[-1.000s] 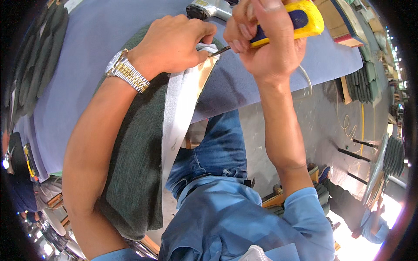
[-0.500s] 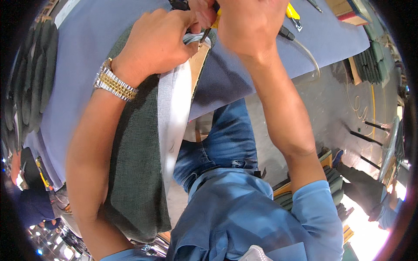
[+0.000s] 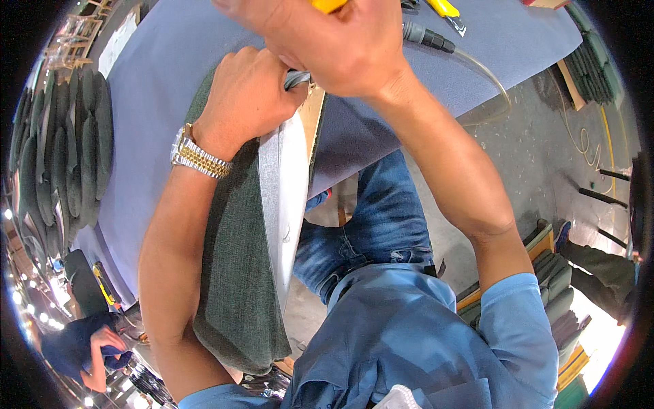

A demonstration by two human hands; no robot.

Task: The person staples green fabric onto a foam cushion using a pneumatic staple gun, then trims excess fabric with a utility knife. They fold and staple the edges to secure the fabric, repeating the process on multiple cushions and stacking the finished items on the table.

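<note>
An upholstered panel [image 3: 235,273] covered in dark green-grey cloth lies across the table's near edge, its pale lining fabric [image 3: 291,184] folded over and a bare wooden edge [image 3: 315,112] showing. My left hand [image 3: 248,95], with a metal watch on the wrist, is closed on the fabric at the panel's far end; its fingertips are partly hidden. Just above and to the right, my right hand [image 3: 340,51] is wrapped round a yellow-handled tool [image 3: 329,5]. Most of that tool is covered by the hand or cut off by the picture's upper edge.
On the blue-grey covered table [image 3: 157,82] lie a yellow utility knife [image 3: 446,10] and an air hose [image 3: 494,78] with a dark connector. Dark padded panels [image 3: 65,150] are stacked at the left, and more [image 3: 599,68] at the right. Other people [image 3: 78,347] are near the sides.
My right hand has moved left and up with the yellow-handled tool, whose dark metal tip showed earlier at the fabric. My left hand keeps its hold; the whole view has shifted slightly.
</note>
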